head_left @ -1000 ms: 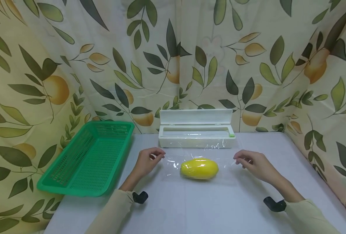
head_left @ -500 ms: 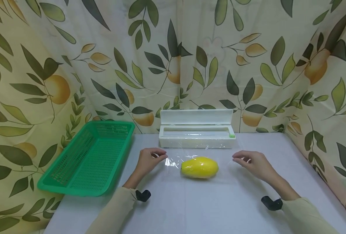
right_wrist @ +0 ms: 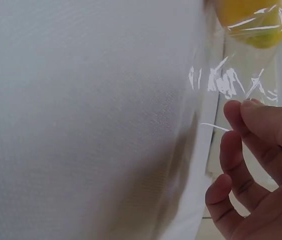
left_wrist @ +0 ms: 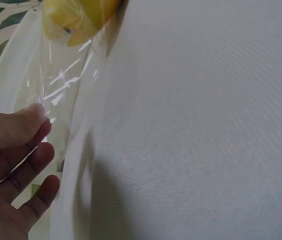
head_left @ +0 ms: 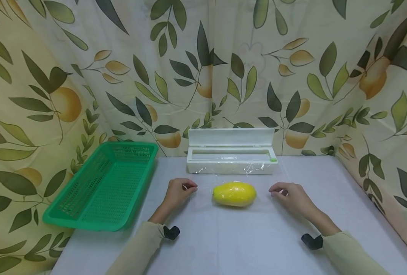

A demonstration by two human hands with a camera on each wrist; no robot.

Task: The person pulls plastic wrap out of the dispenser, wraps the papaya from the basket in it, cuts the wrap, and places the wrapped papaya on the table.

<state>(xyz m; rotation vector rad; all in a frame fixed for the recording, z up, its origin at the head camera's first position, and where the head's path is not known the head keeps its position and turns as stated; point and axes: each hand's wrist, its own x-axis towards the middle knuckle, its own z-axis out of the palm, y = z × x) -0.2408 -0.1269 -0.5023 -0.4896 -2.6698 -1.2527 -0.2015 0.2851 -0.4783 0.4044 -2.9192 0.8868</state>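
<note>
A yellow, papaya-shaped fruit (head_left: 234, 194) lies on its side in the middle of the white table, with clear cling film (right_wrist: 226, 82) drawn over it. My left hand (head_left: 176, 195), left of the fruit, pinches one edge of the film between thumb and index finger; the other fingers are loosely bent. On the opposite side, my right hand (head_left: 294, 196) pinches the film the same way. Both wrist views show shiny creases running from the fingertips to the fruit. Behind it stands a white cling film dispenser (head_left: 231, 168), lid raised.
At the left of the table sits a green perforated plastic basket (head_left: 131, 206). A curtain (head_left: 234, 88) with a leaf and fruit print hangs behind and along both sides. The white tablecloth (head_left: 237, 244) stretches in front of the fruit.
Both hands have come slightly inward toward the fruit, the right one more, keeping their pinch on the film. The film's spread beside the fruit looks narrower. Basket and dispenser have stayed put.
</note>
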